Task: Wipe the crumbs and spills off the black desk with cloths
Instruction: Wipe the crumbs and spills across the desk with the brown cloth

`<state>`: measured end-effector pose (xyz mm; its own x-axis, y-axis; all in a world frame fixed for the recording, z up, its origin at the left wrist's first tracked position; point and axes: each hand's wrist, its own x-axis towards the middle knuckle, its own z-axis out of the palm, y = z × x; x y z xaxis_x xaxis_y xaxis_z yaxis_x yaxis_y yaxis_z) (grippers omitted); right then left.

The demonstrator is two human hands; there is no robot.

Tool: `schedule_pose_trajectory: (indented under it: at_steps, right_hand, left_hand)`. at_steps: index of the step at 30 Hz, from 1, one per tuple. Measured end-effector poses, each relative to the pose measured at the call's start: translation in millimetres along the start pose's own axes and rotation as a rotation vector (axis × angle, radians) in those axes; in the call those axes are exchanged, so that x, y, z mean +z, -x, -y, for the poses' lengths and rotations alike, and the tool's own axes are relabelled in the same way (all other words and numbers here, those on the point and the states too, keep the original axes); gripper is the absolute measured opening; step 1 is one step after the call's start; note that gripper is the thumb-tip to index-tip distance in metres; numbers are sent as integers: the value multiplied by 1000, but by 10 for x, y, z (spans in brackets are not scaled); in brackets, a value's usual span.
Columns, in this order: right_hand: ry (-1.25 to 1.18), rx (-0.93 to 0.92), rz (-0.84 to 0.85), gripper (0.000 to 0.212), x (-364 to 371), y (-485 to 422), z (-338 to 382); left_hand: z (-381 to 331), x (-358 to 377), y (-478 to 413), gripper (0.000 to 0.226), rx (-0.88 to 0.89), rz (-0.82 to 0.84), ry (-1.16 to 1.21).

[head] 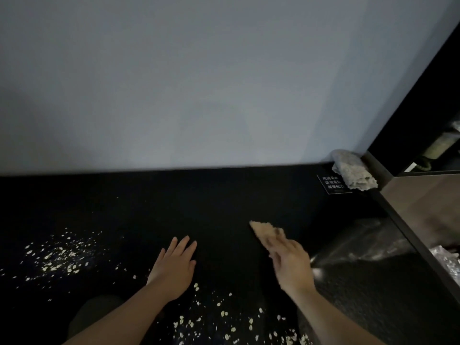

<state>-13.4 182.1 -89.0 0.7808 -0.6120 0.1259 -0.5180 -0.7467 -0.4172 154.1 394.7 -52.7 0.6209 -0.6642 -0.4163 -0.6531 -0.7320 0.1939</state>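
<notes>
Left hand [174, 265] sits low in the middle of the frame, flat on the black desk [199, 195], fingers stretched out and slightly spread, gripping nothing. Right hand [293, 266] is just to its right, a bit blurred, and it has a tan cloth [267, 234] pinched between thumb and fingers, the cloth's free end poking up and to the left, above the fingertips; whether that end touches the desk, I cannot tell. Crumbs everywhere down here: one pale scatter [59, 255] spreads across the lower left of the frame, well apart from both hands, and a second patch [224, 319] runs along the bottom edge between the two forearms and under the right one. A few loose flakes lie just beside the left wrist. Up at the right, in the desk's far corner against the grey wall [199, 83], a second cloth [353, 170] lies rumpled, greyish-white, overlapping the corner of a small black sign [329, 186] with white lettering too small to read. Along the right side a shiny smeared streak [361, 247] catches the light on the desk, near the right hand, and beyond it a dark rail [410, 235] cuts diagonally down to the lower right.
</notes>
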Motion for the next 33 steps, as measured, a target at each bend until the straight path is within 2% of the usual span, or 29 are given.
schedule_pose_trajectory:
  at_steps: [1, 3, 4, 5, 7, 8, 10, 12, 13, 15, 17, 18, 19, 22, 25, 26, 27, 29, 31, 33]
  right_hand:
    - [-29, -20, 26, 42, 10, 80, 128]
    - [-100, -260, 113, 40, 33, 247, 413]
    - [-123, -350, 209, 39, 14, 285, 460]
    - [-151, -352, 222, 41, -35, 265, 460]
    - [-186, -248, 3, 51, -78, 164, 162]
    - [-119, -111, -89, 53, -128, 105, -37]
    - [58, 175, -154, 47, -287, 79, -328]
    - [67, 301, -144, 52, -275, 145, -356]
    - [68, 235, -154, 58, -236, 197, -234]
    - [-1, -40, -136, 65, -110, 343, 112]
    - [1, -285, -17, 44, -24, 476, 336]
    - [11, -347, 20, 36, -23, 465, 307]
    - [9, -328, 36, 34, -64, 421, 206]
    - [70, 21, -83, 50, -263, 356, -381]
    - [116, 352, -129, 43, -572, 467, -824]
    - [88, 409, -138, 42, -590, 510, -812]
    - [59, 399, -146, 42, -548, 547, -711]
    - [-14, 256, -121, 48, -373, 626, -329]
    - [-85, -28, 17, 47, -168, 737, 44]
    - [-110, -203, 137, 39, -190, 712, 136]
  left_hand:
    - [-29, -2, -9, 53, 3, 2, -2]
    - [-85, -19, -37, 53, 13, 15, -1]
    - [-103, -27, -43, 53, 20, 26, 2]
    - [-119, -32, -49, 53, 26, 32, -2]
    - [-141, -22, -45, 54, 32, 32, -23]
    - [-160, -11, -38, 54, 36, 35, -36]
    - [-226, 8, -14, 53, 49, 49, -56]
    - [-315, 25, -8, 53, 73, 52, -69]
    - [-367, 33, -13, 53, 91, 51, -73]
    - [-480, 59, -33, 53, 125, 51, -66]
    - [-570, 88, -52, 53, 148, 47, -57]
    - [-594, 98, -54, 53, 152, 42, -58]
    - [-604, 107, -53, 53, 151, 37, -59]
    - [-580, 125, -37, 52, 151, 39, -63]
    - [-580, 147, -8, 52, 154, 29, -65]
    - [-590, 157, -1, 53, 151, 21, -61]
    - [-603, 165, 2, 53, 148, 16, -58]
    - [-624, 172, 12, 53, 148, 17, -60]
    - [-632, 160, 22, 54, 159, 23, -72]
    - [-633, 148, 46, 53, 182, 37, -81]
